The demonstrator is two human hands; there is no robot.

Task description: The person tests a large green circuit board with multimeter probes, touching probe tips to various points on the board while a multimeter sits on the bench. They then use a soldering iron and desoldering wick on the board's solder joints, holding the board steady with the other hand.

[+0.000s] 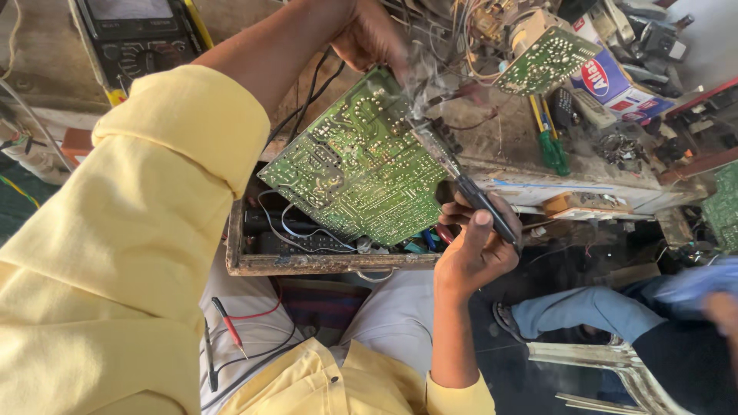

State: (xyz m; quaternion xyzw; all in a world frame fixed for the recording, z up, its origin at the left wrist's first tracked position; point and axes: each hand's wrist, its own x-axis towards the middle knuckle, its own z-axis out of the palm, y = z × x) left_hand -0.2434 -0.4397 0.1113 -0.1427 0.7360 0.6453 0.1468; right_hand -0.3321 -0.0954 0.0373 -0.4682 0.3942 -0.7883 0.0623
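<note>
A green circuit board [361, 165] is tilted up over an open wooden drawer [307, 263], solder side toward me. My left hand [369, 34], at the end of a yellow sleeve, grips the board's top edge. My right hand [473, 246] holds a soldering iron [453, 173] by its dark handle. The iron's tip touches the board's upper right corner, where smoke rises.
A multimeter [134, 34] sits top left; its red and black probes [227, 323] lie on my lap. A second green board [546, 61], green screwdrivers [550, 138] and cluttered parts cover the bench. Another person's jeans-clad leg [584, 311] and a plastic chair [615, 373] are at the right.
</note>
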